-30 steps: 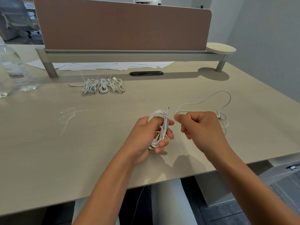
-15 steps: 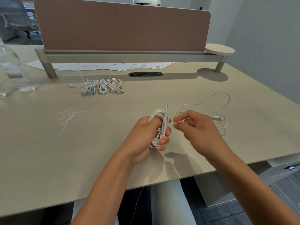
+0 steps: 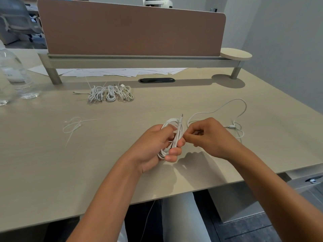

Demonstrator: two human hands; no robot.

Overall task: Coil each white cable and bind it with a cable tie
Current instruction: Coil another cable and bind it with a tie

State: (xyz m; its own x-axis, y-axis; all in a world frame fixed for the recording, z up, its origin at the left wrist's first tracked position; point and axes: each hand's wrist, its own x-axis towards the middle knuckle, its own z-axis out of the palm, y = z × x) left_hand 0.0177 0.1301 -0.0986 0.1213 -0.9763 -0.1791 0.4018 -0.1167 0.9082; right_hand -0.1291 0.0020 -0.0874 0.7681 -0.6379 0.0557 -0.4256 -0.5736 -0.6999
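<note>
The surface (image 3: pixel 52 163) is pale beige with faint wood grain. Cables (image 3: pixel 172 135), ties (image 3: pixel 73 126) and papers (image 3: pixel 122 71) are white. The divider panel (image 3: pixel 131 30) is dusty brown; the bottle (image 3: pixel 15 74) is clear.

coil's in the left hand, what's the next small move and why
Probably reach the right hand over for a cable tie from the loose ones lying left on the desk. The left hand already grips a fully wound coil with its plug sticking up, and no tie shows round it.
</note>
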